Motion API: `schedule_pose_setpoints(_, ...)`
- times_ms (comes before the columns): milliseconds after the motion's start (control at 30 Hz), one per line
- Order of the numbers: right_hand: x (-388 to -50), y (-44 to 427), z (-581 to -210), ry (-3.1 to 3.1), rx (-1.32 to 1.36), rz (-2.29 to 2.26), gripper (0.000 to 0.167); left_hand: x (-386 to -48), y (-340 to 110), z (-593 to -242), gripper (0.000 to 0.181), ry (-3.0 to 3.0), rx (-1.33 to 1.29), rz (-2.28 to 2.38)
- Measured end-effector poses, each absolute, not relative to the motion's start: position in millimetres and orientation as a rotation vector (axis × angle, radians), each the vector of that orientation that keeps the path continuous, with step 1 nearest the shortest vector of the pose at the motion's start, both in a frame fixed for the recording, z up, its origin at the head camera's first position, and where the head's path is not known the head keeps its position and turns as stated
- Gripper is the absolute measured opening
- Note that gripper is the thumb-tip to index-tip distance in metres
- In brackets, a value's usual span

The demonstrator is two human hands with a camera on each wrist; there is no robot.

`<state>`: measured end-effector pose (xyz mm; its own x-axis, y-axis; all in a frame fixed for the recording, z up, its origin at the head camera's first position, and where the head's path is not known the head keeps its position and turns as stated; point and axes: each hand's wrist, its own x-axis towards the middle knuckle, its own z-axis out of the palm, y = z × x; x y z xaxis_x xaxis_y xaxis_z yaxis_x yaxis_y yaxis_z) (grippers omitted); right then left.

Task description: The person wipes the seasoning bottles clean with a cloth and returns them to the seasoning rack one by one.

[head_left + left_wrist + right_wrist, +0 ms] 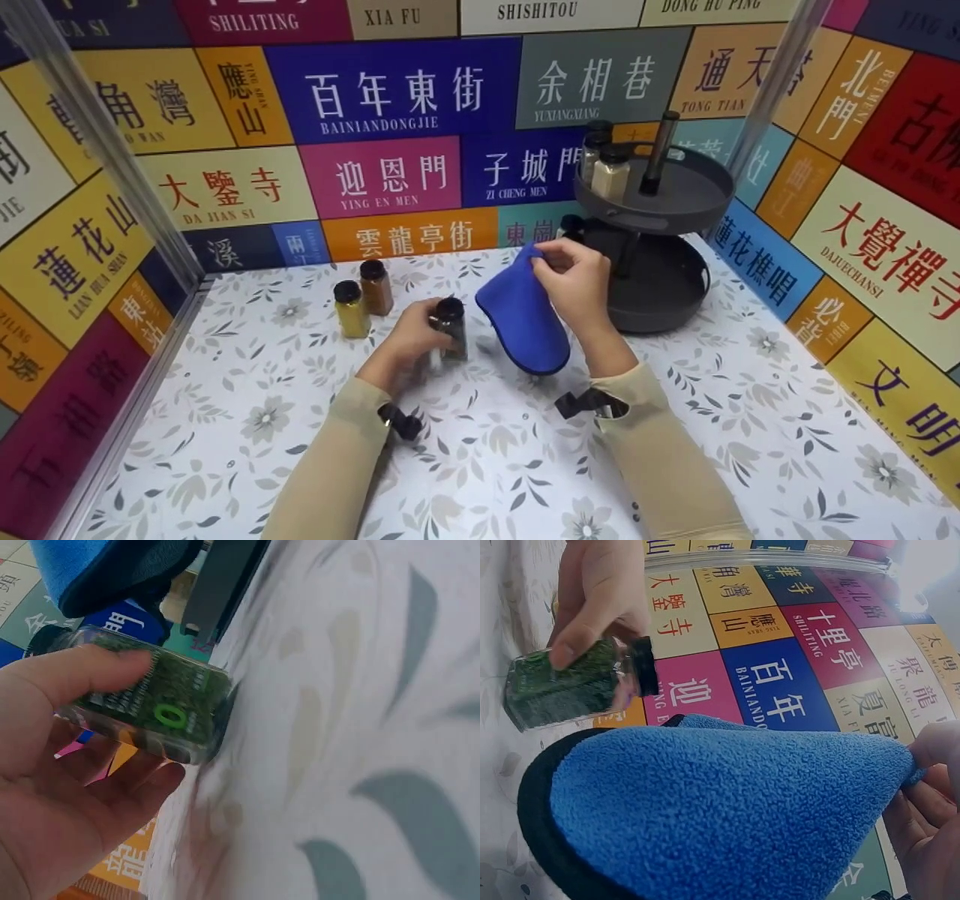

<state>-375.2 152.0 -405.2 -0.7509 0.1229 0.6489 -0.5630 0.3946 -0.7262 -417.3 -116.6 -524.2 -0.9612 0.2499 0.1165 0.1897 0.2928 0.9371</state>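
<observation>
One herb jar | inside left hand, gripped | blue cloth | hanging below right hand, edge pinched

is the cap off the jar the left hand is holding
No, in the right wrist view the black cap sits on the neck of the green-filled jar that the left hand grips.

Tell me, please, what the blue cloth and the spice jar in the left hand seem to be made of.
The blue cloth looks like matte microfibre: short fuzzy pile, dark bound edge. The spice jar is clear and shiny, glass or perhaps hard plastic: its green contents show through.
</observation>
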Motion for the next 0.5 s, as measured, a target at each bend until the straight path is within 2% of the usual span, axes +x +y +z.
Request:
schedule_pose_setpoints(167,-375.9,149.5,-407.9,-2.021,0.389,1.409,0.013,-408.7,-108.0,-502.0,0.049,2.376,0.424,2.007)
schedule_pose_setpoints(367,-372.9,140.2,-411.1,-2.018,0.444,1.455,0.014,-384.4,-91.6,-461.9,0.048,2.329,0.5,2.178)
schedule_pose_setpoints(500,-366.1,130.5,-411.5,-2.065,0.542,1.48,0.014,-367.9,-86.1,-439.8,0.049,2.384,0.456,2.273)
